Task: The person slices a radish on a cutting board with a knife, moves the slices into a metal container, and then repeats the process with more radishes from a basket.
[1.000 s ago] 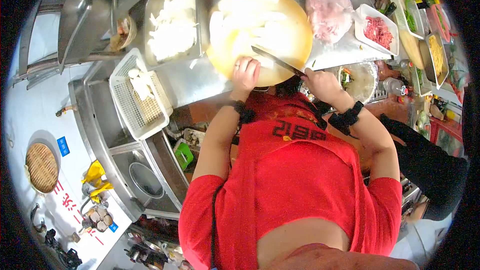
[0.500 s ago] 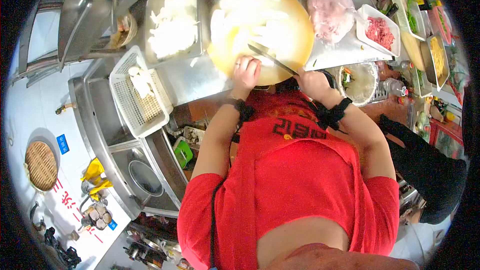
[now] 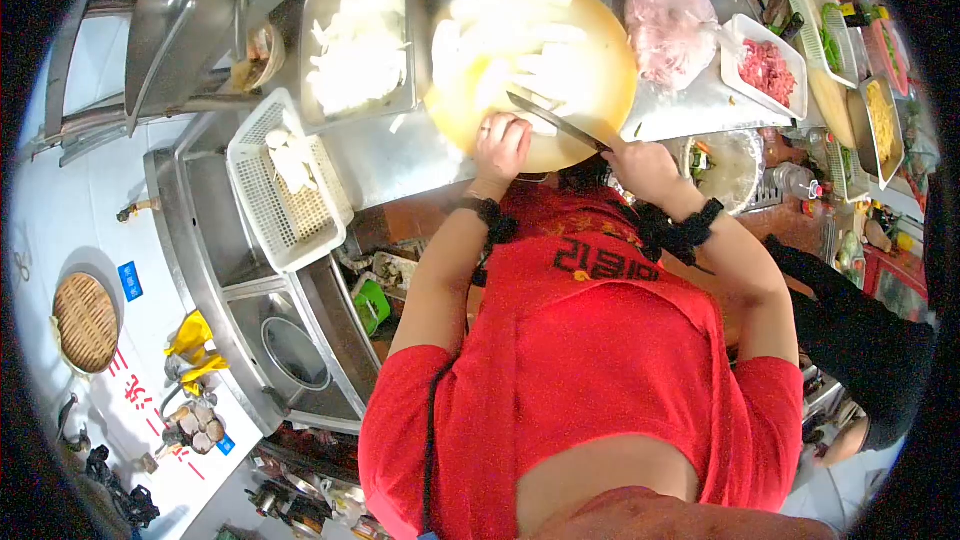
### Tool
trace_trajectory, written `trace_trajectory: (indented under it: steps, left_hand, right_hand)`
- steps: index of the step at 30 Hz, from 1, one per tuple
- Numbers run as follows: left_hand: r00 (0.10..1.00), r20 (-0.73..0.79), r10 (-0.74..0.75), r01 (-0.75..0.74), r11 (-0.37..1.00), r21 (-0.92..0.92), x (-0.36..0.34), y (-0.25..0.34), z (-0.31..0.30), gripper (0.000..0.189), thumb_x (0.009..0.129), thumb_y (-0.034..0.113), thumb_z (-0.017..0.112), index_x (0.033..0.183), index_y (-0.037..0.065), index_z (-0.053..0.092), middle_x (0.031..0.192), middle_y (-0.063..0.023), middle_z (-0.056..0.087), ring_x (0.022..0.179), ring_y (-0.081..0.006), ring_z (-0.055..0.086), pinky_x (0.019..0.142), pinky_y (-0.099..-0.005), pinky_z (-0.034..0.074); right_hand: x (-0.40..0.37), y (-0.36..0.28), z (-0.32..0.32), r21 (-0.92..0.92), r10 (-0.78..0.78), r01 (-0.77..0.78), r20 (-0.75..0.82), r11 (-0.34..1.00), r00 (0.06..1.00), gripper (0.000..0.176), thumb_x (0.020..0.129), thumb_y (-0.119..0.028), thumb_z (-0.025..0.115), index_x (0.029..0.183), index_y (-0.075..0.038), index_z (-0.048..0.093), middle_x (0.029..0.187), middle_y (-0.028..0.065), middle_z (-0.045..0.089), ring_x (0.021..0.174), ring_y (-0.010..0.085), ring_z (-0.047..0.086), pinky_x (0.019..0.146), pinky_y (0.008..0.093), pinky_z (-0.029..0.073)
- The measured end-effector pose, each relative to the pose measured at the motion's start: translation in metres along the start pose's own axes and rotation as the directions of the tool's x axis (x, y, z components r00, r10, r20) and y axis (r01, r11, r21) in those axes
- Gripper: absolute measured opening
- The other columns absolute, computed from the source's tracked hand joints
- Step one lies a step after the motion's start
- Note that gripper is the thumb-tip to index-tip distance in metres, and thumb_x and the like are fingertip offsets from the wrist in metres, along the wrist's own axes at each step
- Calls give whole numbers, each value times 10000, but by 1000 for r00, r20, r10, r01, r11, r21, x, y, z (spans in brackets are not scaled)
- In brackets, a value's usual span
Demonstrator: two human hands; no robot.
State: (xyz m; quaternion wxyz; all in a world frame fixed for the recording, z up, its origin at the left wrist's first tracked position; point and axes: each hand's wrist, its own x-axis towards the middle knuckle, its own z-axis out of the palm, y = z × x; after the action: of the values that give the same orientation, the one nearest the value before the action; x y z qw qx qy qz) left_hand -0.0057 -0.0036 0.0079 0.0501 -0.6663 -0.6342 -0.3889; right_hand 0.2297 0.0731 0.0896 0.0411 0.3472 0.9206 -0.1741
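Observation:
My right hand (image 3: 642, 172) is wrapped round the handle of a knife (image 3: 560, 124), whose blade reaches up and left over the round yellowish cutting board (image 3: 612, 90). Pale, overexposed food pieces (image 3: 550, 65) lie on the board. At the board's lower edge, my left hand (image 3: 502, 145) rests with its fingers curled near the knife tip; whatever is under those fingers is hidden. Left of the board stands a metal tray (image 3: 314, 110) holding white cut pieces (image 3: 362, 50).
A white basket (image 3: 252, 190) with white pieces sits at the left by the sink (image 3: 235, 290). Right of the board are a bag of pink food (image 3: 670, 30) and a white tray of red meat (image 3: 768, 70). Another person's dark-clothed arm (image 3: 850, 340) is at the right.
The view has shifted slightly, moving the scene a little to the right. Both hands stay at the board's lower edge, the knife still held at a similar angle.

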Motion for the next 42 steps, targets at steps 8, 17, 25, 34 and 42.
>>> trace_trajectory:
  steps: [8, 17, 25, 34, 42]
  left_hand:
    - [1000, -5, -10, 10, 1000, 21, -4, 0, 2, 111, 746, 92, 673, 820, 86, 590, 866, -81, 548, 828, -276, 543, 729, -373, 452]
    - [999, 8, -36, 36, 999, -7, 3, 1, 0, 92, 751, 92, 662, 817, 85, 598, 871, -82, 548, 829, -268, 540, 743, -374, 449]
    - [984, 123, 130, -126, 991, -38, 21, 14, -16, 157, 740, 112, 657, 888, 107, 607, 901, -61, 558, 839, -261, 545, 754, -363, 459]
    - [855, 190, -483, 505, 858, -90, 14, -3, -7, 173, 789, 70, 556, 958, 83, 591, 784, -193, 595, 797, -356, 599, 703, -415, 490]
    - [975, 191, -114, 122, 992, -28, 5, 4, -28, 193, 740, 46, 648, 921, 105, 614, 1040, -71, 555, 918, -312, 563, 769, -382, 484]
  right_hand:
    - [9, 0, 27, -15, 5, -4, 29, 1000, 1000, 305, 896, -311, 478, 920, -17, 558, 652, 173, 620, 601, 344, 626, 524, 437, 505]
    - [11, -4, 33, 51, 56, -57, 13, 997, 998, 247, 887, -265, 517, 912, -19, 514, 605, 187, 601, 570, 355, 615, 511, 462, 490]
    - [-3, 8, 7, 14, 114, -114, 27, 993, 993, 262, 889, -296, 512, 951, -44, 543, 645, 192, 618, 619, 367, 624, 564, 465, 503]
    - [-7, 12, 13, 41, 158, -159, 23, 986, 987, 278, 891, -296, 501, 1010, -45, 515, 662, 191, 621, 625, 363, 626, 557, 476, 501]
    - [-16, 3, 9, 72, 94, -95, 29, 993, 995, 253, 887, -272, 502, 996, -45, 523, 671, 184, 625, 630, 356, 626, 564, 477, 500]
